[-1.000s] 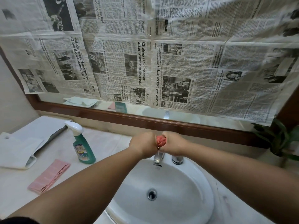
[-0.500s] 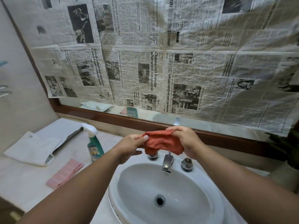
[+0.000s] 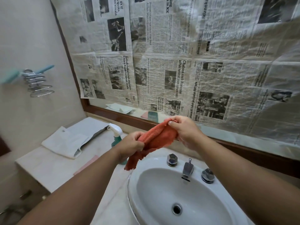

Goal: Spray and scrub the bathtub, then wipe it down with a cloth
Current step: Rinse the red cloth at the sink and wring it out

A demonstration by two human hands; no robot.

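We hold the orange-red waffle-weave cloth (image 3: 155, 140) above the back-left rim of the white oval ceramic sink (image 3: 162, 163), we judge to open it out for wiping; wet or not, hard to tell. Left hand (image 3: 131, 143) curls round its lower bunch, right hand (image 3: 185, 132) pinches the top edge. Teal spray bottle with white trigger (image 3: 116, 132) stands left of the sink

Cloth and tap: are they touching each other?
Apart. The head view shows the cloth held up in the left hand and right hand, with a clear gap between it and the tap.
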